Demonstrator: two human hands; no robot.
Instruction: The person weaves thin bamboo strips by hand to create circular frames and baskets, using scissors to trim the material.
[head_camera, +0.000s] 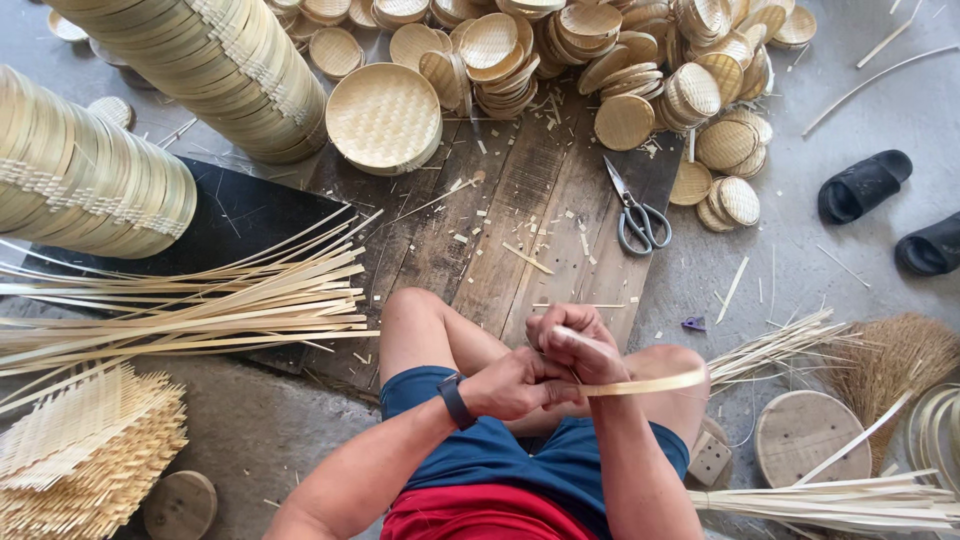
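1. Bamboo strip (640, 383), pale and flat, curls over the person's lap, bent toward a hoop between both hands.
2. Right hand (575, 342) is clenched on the strip's upper end; left hand (515, 385) grips it just beside, the two touching.
3. Looks like the bending step; next the ends likely need overlapping and a firm hold.
4. Scissors (637, 215) lie on the wooden board (520, 230) ahead.
5. Loose strips (200, 310) fan out left; round woven lids (620, 70) heap beyond.

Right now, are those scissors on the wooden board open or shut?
Shut. The scissors lie flat on the wooden board, blades together in one point, handles side by side.
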